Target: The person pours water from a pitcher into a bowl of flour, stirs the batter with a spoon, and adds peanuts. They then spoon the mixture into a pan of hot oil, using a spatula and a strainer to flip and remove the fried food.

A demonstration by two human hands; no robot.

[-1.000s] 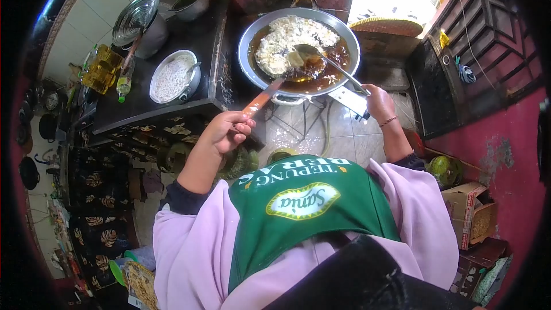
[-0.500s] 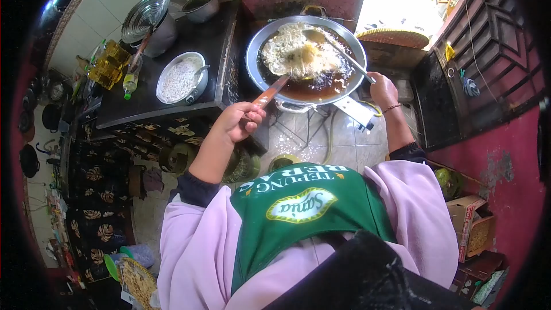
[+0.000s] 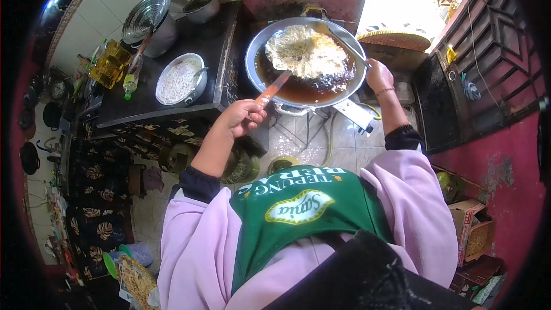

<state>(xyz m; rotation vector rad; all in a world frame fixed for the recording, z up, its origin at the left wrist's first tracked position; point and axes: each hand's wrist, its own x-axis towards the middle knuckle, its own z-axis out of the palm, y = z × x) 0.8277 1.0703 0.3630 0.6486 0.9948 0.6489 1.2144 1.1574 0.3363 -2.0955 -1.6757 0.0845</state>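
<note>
In the wide metal wok a large pale, lacy batter fritter floats in brown bubbling oil. My left hand is closed around a flat wooden spatula, whose tip reaches over the near-left rim to the fritter's near edge. On the other side, my right hand grips the handle of a metal ladle. That ladle slants across the wok's right side toward the far rim; its bowl is hard to make out against the oil.
A pot of white batter with a spoon stands on the dark counter at left. Behind it are oil bottles, a large pot and a saucepan. A woven tray lies beyond the wok.
The ladle has swung off the fritter toward the wok's far right side. The fritter has shifted slightly right, with its middle uncovered. My left hand and the spatula have barely moved.
</note>
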